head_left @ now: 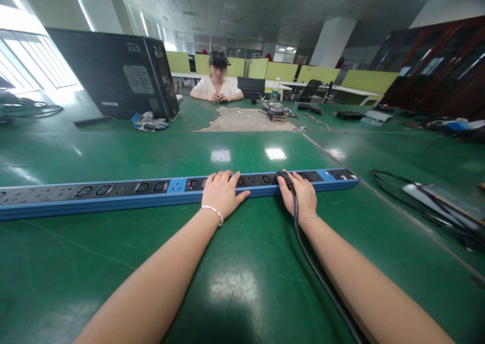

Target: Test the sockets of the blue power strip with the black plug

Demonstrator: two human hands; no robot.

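Observation:
A long blue power strip (185, 196) with black sockets runs across the green table. My left hand (223, 192) lies over its middle, fingers stretched across the top and thumb out to the right. Toward the strip's right end, my right hand (301, 192) is closed around a black plug (282, 176) at one of the sockets. My fingers and the plug's body hide how deep it sits. From the plug, a thick black cable (303, 248) drops past my right forearm to the bottom edge.
A black computer case (109, 76) and gloves (149, 122) stand at the back left. Across the table (151, 149) sits a person (216, 84). A water bottle (275, 90) is at the back; black cables (413, 195) lie at the right.

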